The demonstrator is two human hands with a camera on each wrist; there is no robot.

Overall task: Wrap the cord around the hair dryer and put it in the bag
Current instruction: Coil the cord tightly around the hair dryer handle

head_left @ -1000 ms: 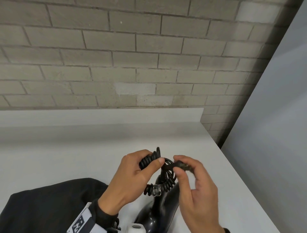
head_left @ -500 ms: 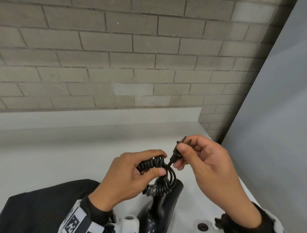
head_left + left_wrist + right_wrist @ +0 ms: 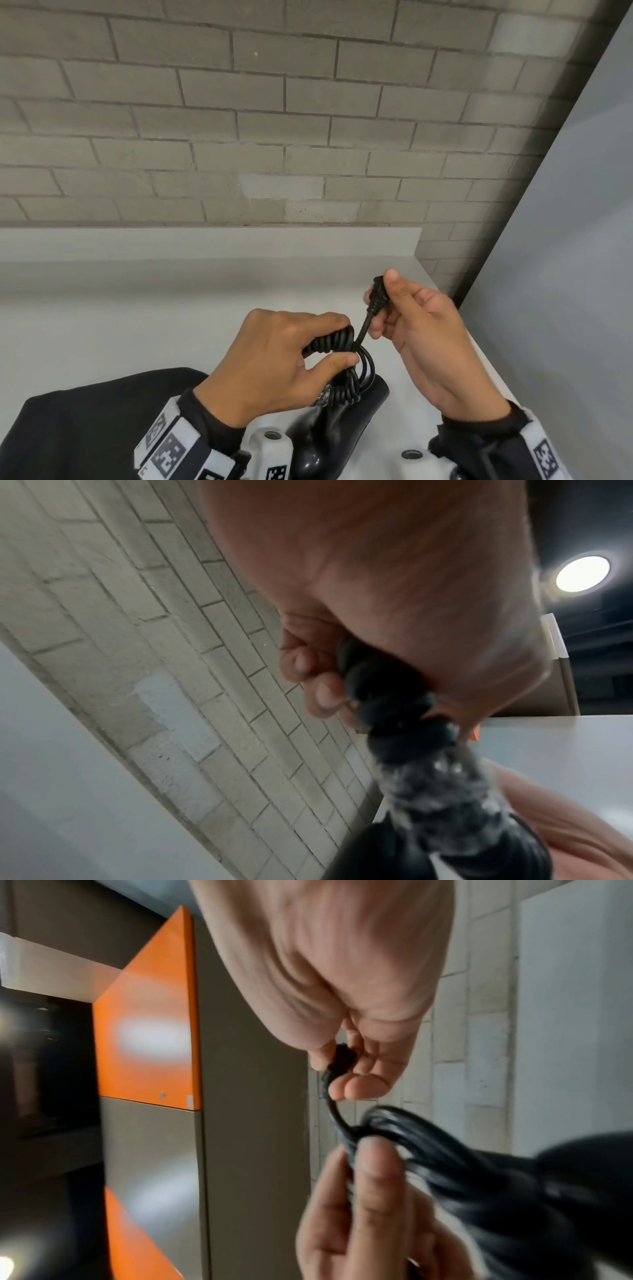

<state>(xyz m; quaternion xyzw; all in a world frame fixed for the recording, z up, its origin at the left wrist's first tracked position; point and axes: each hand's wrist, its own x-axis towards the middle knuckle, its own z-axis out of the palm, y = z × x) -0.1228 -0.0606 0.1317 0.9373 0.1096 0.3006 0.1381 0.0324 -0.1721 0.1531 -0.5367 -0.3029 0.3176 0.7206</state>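
My left hand [image 3: 274, 363] grips the coiled cord [image 3: 337, 342] bundled on the hair dryer [image 3: 342, 421] above the bench [image 3: 137, 308]; my right hand [image 3: 421, 335] pinches the plug [image 3: 377, 298]. The bag [image 3: 85, 428] lies at left.

Hair dryer [image 3: 337, 435] runs off the six o'clock edge, its top hidden under coiled cord [image 3: 337, 342]. Black bag [image 3: 85, 425] is cut off at seven o'clock. Left-wrist view blurs the coils.

L wrist [image 3: 178, 445]: blk sleeve, white band w/ blk square tags | R wrist [image 3: 534, 448]: same
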